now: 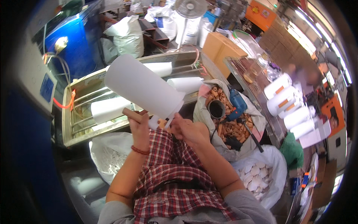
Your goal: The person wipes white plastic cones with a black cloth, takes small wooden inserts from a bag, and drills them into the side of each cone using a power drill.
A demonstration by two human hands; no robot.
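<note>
As your left hand point(140, 130) wraps round a brown stick point(131, 115), your right hand point(190, 130) curls nearly closed by a white tube point(138, 84), its hold unclear.

Upper-right glare — black fisheye rim

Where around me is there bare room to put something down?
The best patch looks like the strip of dark tabletop on your right, between the sack of tan pieces and the white rolls. It's crowded in the sack, with the blue drill, and at the trough, where smaller cylinders lie below your large white cylinder.
</note>
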